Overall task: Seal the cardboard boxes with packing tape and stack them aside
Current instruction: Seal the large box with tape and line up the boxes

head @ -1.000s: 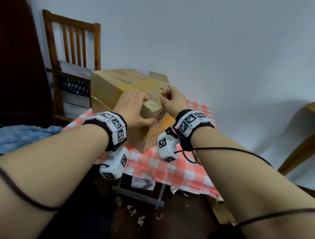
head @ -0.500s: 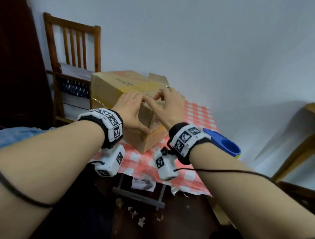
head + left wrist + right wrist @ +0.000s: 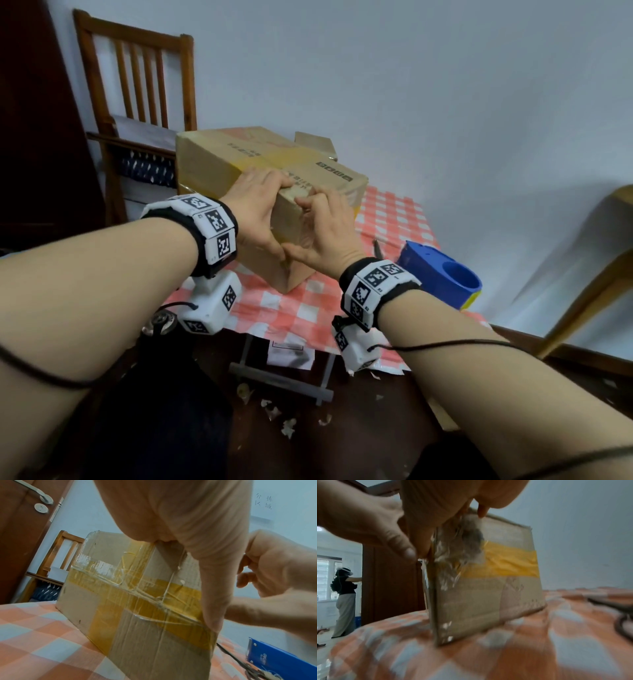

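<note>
A cardboard box (image 3: pixel 239 161) with yellow tape bands (image 3: pixel 137 595) stands on the red-checked tablecloth (image 3: pixel 291 308). My left hand (image 3: pixel 260 205) lies over its near top edge, fingers flat on top. Its thumb (image 3: pixel 214 601) is pressed straight down the side along the near corner. My right hand (image 3: pixel 325 236) lies against the right face, bent fingertips at the top edge over crumpled clear tape (image 3: pixel 460 545). The right thumb is stretched out and meets the left thumb at the corner. A blue tape dispenser (image 3: pixel 442 274) lies to the right on the cloth.
Scissors (image 3: pixel 377 248) lie between the box and the dispenser. A flap of another box (image 3: pixel 315 144) shows behind. A wooden chair (image 3: pixel 137 85) stands at the back left, wooden furniture (image 3: pixel 599 257) at the right. In the right wrist view a person (image 3: pixel 344 595) stands far off.
My right hand has slid from the top edge down onto the right face. Both thumbs now meet at the near corner. The dispenser has come into view.
</note>
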### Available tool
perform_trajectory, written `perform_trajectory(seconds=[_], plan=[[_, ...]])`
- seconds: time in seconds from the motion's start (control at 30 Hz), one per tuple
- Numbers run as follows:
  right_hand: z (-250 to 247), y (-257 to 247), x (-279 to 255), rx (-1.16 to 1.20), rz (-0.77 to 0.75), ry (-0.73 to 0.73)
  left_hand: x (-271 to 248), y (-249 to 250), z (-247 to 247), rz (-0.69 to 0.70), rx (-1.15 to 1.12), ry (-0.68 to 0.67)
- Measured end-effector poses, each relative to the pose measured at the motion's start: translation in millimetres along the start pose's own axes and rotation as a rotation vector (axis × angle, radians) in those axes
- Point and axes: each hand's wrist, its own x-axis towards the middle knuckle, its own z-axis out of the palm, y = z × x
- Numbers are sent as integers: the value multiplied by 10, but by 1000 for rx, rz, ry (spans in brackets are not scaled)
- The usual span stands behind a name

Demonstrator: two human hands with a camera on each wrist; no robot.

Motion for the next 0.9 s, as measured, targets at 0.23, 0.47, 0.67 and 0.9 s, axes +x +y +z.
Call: perform_trajectory(seconds=[0.23,0.47,0.67,0.9], plan=[[-390,82,364,31,178,-348,20,72,-58,-58,-86,-57],[-272,196,234,79,104,-339,56,52,26,-43,-179,41],[-357,189,391,77,51,-352,18,121,91,-69,-107,90],[-561,354,607,129,67,-469,69,83,175,-64,-54,135]])
